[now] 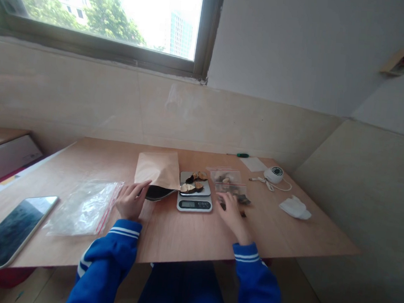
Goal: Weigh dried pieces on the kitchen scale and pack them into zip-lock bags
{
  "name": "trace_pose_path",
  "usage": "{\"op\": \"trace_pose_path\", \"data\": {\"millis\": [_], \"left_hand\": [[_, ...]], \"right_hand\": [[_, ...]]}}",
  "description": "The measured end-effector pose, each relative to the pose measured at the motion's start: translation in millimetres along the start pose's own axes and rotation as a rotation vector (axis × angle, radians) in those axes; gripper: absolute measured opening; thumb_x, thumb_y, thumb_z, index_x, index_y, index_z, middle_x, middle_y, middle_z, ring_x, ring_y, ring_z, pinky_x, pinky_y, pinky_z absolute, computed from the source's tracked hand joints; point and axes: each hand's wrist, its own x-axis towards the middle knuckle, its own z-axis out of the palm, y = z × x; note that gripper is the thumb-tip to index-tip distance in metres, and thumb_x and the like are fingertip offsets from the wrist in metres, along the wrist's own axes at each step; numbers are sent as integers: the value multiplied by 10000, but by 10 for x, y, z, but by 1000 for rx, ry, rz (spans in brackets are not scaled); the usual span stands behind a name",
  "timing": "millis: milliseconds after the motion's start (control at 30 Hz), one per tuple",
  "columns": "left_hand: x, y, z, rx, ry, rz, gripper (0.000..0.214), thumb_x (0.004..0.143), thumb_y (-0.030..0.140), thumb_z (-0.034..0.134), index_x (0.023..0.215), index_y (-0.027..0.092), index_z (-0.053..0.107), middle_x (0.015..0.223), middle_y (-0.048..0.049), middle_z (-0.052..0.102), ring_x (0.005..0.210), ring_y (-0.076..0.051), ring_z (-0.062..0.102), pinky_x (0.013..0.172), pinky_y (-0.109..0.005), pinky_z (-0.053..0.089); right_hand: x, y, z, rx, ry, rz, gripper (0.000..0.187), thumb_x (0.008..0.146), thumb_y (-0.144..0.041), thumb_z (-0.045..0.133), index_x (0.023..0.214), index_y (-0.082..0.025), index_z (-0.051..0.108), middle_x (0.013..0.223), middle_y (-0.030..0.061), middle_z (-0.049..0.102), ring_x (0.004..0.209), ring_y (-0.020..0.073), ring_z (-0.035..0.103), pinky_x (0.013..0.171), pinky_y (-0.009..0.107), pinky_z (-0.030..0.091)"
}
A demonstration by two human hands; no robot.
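A small digital scale (194, 203) stands mid-table with several brown and dark dried pieces (194, 184) on its platform. Left of it lies a brown paper bag (158, 169) with its dark opening toward me. My left hand (131, 199) rests beside that opening, fingers spread and touching the bag's edge. My right hand (231, 213) lies to the right of the scale, fingers stretched forward over small dark pieces (243, 200) on the table. Just beyond them a clear zip bag (228, 179) holds more pieces.
A stack of empty clear zip bags (86, 206) lies at the left, with a tablet (7, 233) at the table's near-left corner. Far right are a white round device with cable (274, 174), a folded white cloth (295, 208), a paper sheet (253, 164) and a green-handled tool (239, 154).
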Motion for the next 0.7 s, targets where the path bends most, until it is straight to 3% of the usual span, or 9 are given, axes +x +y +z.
{"op": "trace_pose_path", "data": {"millis": [133, 233, 433, 567, 700], "left_hand": [[-4, 4, 2, -16, -30, -41, 190, 876, 327, 574, 967, 283, 736, 784, -13, 702, 741, -154, 602, 705, -247, 445], [-1, 17, -5, -24, -55, -83, 201, 880, 339, 565, 967, 282, 737, 793, -19, 702, 754, -160, 605, 715, -254, 450], [-7, 21, -11, -34, -54, -71, 197, 876, 329, 575, 977, 280, 738, 802, -22, 705, 757, -163, 606, 730, -260, 455], [-3, 16, -8, -28, -24, -42, 193, 875, 314, 579, 984, 278, 735, 806, -19, 707, 739, -155, 598, 716, -250, 451], [-1, 9, -5, -26, -5, -14, 189, 874, 302, 581, 981, 278, 735, 790, -17, 702, 732, -152, 593, 706, -247, 443]], "right_hand": [[-265, 160, -98, -2, -63, 12, 335, 780, -163, 553, 1106, -201, 623, 1136, 104, 648, 1049, 291, 556, 922, 463, 452], [-262, 170, -129, 47, -43, 30, 298, 775, -145, 559, 1054, -210, 643, 1078, 86, 677, 995, 268, 591, 892, 437, 474], [95, -104, -118, 143, 59, 20, 266, 797, -254, 619, 1055, -196, 640, 1069, 93, 686, 998, 260, 614, 880, 407, 478], [381, -294, 81, 117, 127, 58, 222, 802, -303, 641, 990, -184, 651, 997, 96, 698, 919, 262, 621, 823, 396, 486], [481, -341, 268, 34, 134, 54, 202, 838, -365, 615, 923, -189, 664, 943, 96, 692, 917, 275, 598, 831, 421, 467]]}}
